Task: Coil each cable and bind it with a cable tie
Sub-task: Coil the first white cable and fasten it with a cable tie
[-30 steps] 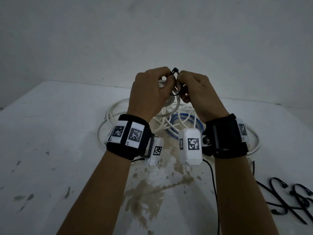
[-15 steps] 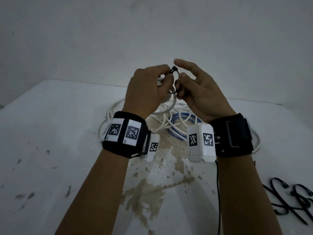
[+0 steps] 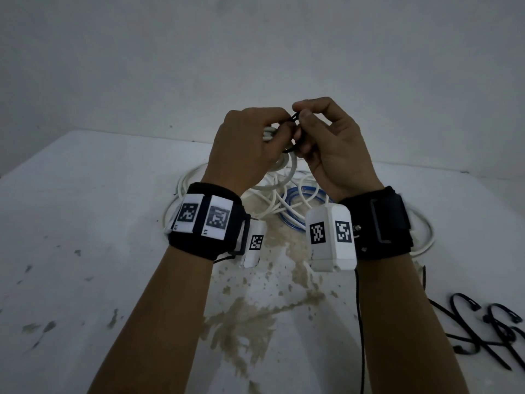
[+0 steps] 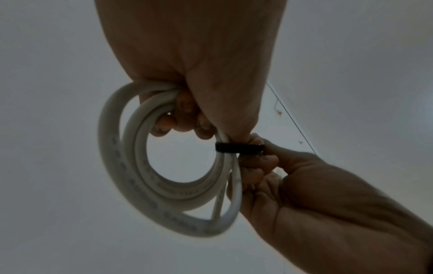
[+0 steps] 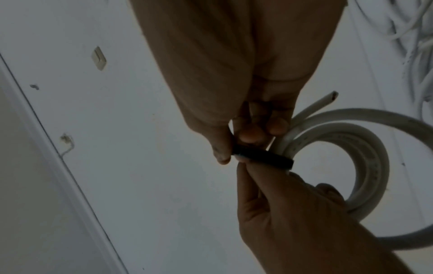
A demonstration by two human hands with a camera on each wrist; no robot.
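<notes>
My left hand (image 3: pixel 279 129) is raised above the table and grips a coil of thick white cable (image 4: pixel 131 185), fingers curled round its bundled turns. A black cable tie (image 4: pixel 239 148) is looped around the coil just beside those fingers. My right hand (image 3: pixel 302 118) pinches the tie (image 5: pixel 264 157) between thumb and fingertips, close against my left hand (image 5: pixel 269 194). In the head view only a bit of the tie (image 3: pixel 294 118) and the coil's lower arc (image 3: pixel 287 172) show between the hands. One cut cable end (image 5: pixel 328 98) sticks out of the coil.
Loose white cables (image 3: pixel 199 183) and a blue cable coil (image 3: pixel 298 194) lie on the stained white table (image 3: pixel 85 251) under my hands. Several black cable ties (image 3: pixel 483 328) lie at the right front. A plain wall stands behind the table.
Half a second ago my right index finger was stretched out; it has now curled back onto the tie. My right wrist has rolled outward and both hands have stayed raised together.
</notes>
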